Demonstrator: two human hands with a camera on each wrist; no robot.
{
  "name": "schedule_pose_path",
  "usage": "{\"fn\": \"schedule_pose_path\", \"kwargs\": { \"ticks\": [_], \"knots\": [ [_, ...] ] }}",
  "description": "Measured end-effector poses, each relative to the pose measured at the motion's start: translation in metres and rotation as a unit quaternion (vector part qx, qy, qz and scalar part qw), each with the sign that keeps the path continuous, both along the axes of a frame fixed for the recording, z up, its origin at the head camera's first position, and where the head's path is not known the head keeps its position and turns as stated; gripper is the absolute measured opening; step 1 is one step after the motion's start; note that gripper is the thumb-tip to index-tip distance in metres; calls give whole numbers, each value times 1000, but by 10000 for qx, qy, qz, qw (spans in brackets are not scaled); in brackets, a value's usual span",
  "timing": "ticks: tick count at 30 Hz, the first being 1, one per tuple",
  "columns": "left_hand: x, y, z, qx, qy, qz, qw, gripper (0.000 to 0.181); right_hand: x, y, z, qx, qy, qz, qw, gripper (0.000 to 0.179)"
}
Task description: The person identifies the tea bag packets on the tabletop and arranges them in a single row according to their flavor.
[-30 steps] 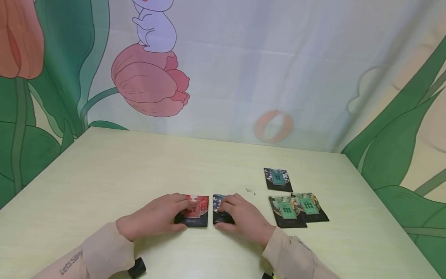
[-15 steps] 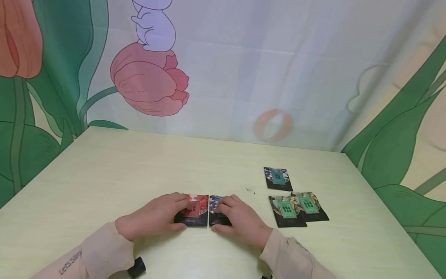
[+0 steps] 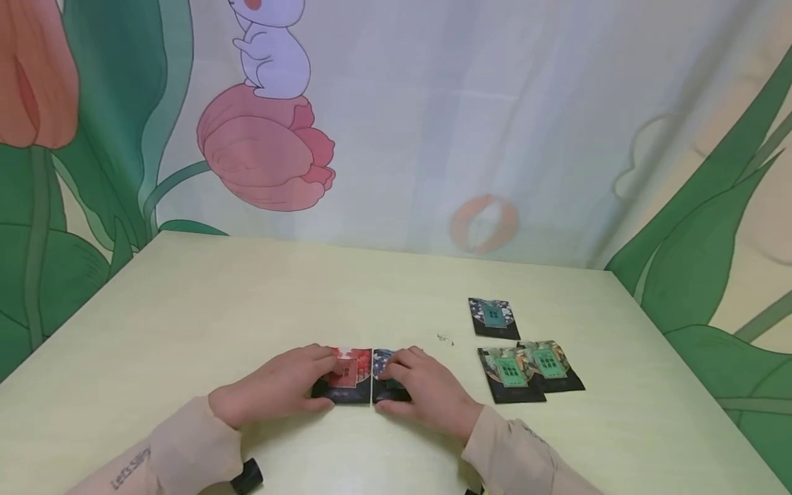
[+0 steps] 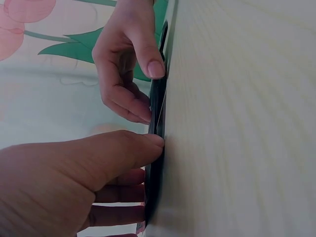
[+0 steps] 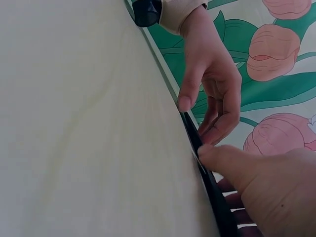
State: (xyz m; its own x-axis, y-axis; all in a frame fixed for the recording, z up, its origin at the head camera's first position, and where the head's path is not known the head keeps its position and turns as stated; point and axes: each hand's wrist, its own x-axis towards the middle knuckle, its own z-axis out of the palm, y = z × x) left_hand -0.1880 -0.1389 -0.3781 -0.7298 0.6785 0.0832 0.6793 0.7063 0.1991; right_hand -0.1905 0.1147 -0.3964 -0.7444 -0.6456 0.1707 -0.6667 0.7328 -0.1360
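Side by side on the table lie a red-and-black sachet [image 3: 354,394] and a blue-and-black sachet [image 3: 385,392], their inner edges nearly meeting. My left hand [image 3: 281,385] holds the red one, thumb at its near edge and fingers curved over its printed face. On the blue one, my right hand [image 3: 433,392] has its thumb along the near edge and bent fingers on top, covering much of the print. In the left wrist view, the thumb of the left hand [image 4: 84,173] presses at the dark sachet edge. The right wrist view shows the right hand [image 5: 266,182] likewise at the edge.
Two green-labelled sachets, a left one [image 3: 511,375] and a right one [image 3: 551,368], overlap to the right of my right hand. Behind them lies another blue sachet [image 3: 493,317]. Small dark marks [image 3: 445,339] show on the table [image 3: 260,289]. A printed curtain [image 3: 396,137] hangs behind it.
My right hand has slid the blue sachet left, narrowing the gap to the red one. In the last half second both hands have stayed nearly still; the head view has shifted slightly.
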Motion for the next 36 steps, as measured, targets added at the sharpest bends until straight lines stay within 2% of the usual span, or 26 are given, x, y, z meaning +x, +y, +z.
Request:
{"fn": "schedule_pose_path", "kwargs": {
  "ticks": [6, 13, 17, 21, 27, 36],
  "knots": [
    [0, 0, -5, 18, 13, 42, 10000, 47, -2, 4, 10, -209, -124, 105, 9997, 39],
    [-2, 1, -7, -67, -74, 177, 9998, 51, -11, 18, 23, -222, 206, 339, 9990, 36],
    [-3, 1, -6, -101, -128, 233, 9996, 52, -17, 27, 32, -168, 253, 159, 9994, 40],
    [-3, 1, -5, -119, -123, 223, 9996, 51, -23, 40, 34, -259, 209, -131, 9994, 42],
    [-2, 2, -4, -87, -192, 242, 9995, 52, -37, 62, 28, -284, 139, -559, 9979, 43],
    [-3, 1, -5, -80, -199, 233, 9995, 51, -59, 98, 17, -193, 327, -1123, 9930, 48]
  ]
}}
